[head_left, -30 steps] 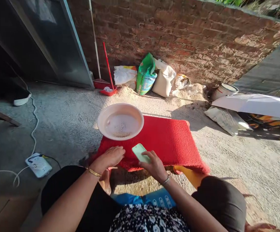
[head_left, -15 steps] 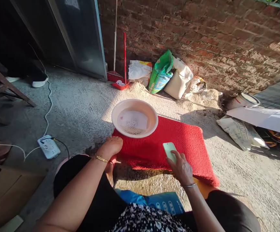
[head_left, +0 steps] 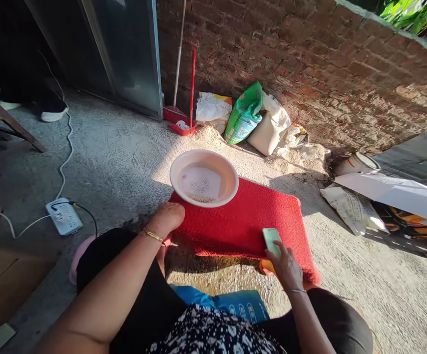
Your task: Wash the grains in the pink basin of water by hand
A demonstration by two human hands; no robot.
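My right hand (head_left: 286, 265) is closed around the lower end of a pale green smartphone (head_left: 271, 239), held at the near right part of a shaggy red mat (head_left: 246, 216). Whether the phone touches the mat I cannot tell. My left hand (head_left: 169, 216), with a gold bangle at the wrist, is at the mat's left end; its fingers are turned down out of sight. Just beyond it, a pale pink basin (head_left: 231, 186) stands on the mat's far left part. Clear water seems to fill its bottom, with a whitish patch and dark specks showing.
Sacks, among them a green one (head_left: 244, 115), lean on the brick wall beside a red dustpan (head_left: 182, 129). At left lie a white power strip (head_left: 65, 217) and cables. A person's shoe (head_left: 54, 115) shows behind. A blue bag (head_left: 231, 302) lies between my legs.
My right hand has moved the smartphone to the right and nearer to me over the mat. My left hand stays at the mat's left end. The view has shifted slightly.
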